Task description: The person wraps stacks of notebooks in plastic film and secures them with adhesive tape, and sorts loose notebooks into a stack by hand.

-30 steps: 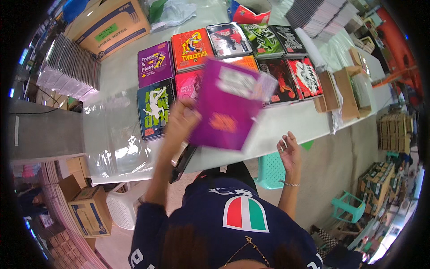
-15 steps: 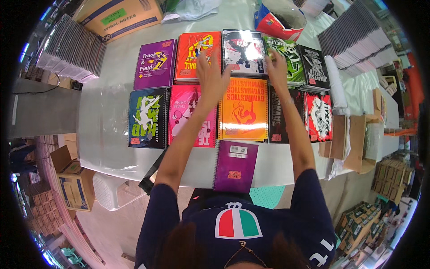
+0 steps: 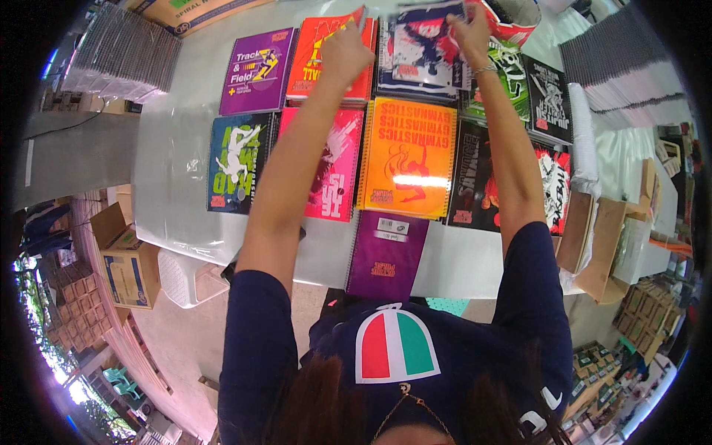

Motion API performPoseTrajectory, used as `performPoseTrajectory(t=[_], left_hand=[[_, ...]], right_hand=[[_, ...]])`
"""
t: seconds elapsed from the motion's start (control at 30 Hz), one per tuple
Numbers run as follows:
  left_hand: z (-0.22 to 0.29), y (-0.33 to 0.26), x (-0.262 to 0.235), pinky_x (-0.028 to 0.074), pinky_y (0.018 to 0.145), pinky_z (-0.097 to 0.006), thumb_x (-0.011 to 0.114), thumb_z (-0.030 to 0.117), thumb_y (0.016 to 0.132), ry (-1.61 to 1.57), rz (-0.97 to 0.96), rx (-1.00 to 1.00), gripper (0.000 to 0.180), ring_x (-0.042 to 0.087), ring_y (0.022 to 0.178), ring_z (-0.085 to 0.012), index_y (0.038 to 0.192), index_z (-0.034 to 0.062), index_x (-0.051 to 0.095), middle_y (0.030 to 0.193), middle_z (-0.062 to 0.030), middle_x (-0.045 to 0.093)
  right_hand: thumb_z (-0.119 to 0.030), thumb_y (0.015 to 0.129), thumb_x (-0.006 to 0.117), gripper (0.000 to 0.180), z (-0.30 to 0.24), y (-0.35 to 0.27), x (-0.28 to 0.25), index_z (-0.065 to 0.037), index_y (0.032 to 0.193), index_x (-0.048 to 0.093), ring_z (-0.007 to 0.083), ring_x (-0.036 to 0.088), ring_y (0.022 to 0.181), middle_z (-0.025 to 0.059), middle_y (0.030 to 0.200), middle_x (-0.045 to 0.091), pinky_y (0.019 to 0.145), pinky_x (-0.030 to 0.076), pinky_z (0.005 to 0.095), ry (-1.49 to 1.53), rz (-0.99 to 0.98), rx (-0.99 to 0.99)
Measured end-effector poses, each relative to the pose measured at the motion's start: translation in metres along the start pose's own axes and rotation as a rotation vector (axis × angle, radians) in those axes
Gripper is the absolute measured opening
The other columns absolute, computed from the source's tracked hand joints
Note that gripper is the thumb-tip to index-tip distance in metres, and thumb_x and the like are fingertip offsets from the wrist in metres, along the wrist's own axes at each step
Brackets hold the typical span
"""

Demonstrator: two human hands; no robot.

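Head view: both arms stretched to top centre of frame. Left hand pinches the left edge & right hand the right edge of a dark blue-red notebook, lifted a bit off its stack, blurred. Red notebook just left, green one just right, orange notebook below. Purple notebook lies alone at near table edge, bottom centre. Risk, imo: grip is at edges only w/ full reach, so cover could flop or slip & knock neighbouring stacks askew.
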State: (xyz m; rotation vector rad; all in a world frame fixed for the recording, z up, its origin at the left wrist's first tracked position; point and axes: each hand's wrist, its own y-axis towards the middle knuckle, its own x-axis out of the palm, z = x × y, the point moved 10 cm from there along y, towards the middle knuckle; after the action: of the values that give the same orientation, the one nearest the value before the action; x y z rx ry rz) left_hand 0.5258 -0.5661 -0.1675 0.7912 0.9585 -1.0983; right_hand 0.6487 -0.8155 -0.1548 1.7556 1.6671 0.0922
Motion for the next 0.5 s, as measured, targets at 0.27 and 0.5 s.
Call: performPoseTrajectory(t=[0.27,0.5], left_hand=[[-0.026,-0.102,-0.154,0.046,0.092,-0.039,0.061,0.023,0.079,-0.427,0.187,0.307,0.058,0.061,0.104,-0.0339,0.129,-0.0028,0.045,0.112,-0.0254,0.061],[0.011,-0.281,-0.186,0.044,0.091,-0.033,0.062,0.006,0.086,-0.956,0.048,0.133,0.040,0.056,0.105,-0.0179,0.122,-0.0051,0.049,0.116,-0.0143,0.058]], right_hand=[[-0.016,0.079,0.075,0.065,-0.177,-0.127,-0.249,0.003,0.130,0.039,0.0202,0.060,0.094,0.0169,0.112,0.055,0.085,0.052,0.0306,0.233,0.469,0.204],[-0.006,0.084,0.065,0.062,-0.175,-0.298,-0.264,-0.003,0.140,0.038,0.0148,0.054,0.105,0.0090,0.124,0.054,0.090,0.045,0.0293,0.190,0.106,0.697]])
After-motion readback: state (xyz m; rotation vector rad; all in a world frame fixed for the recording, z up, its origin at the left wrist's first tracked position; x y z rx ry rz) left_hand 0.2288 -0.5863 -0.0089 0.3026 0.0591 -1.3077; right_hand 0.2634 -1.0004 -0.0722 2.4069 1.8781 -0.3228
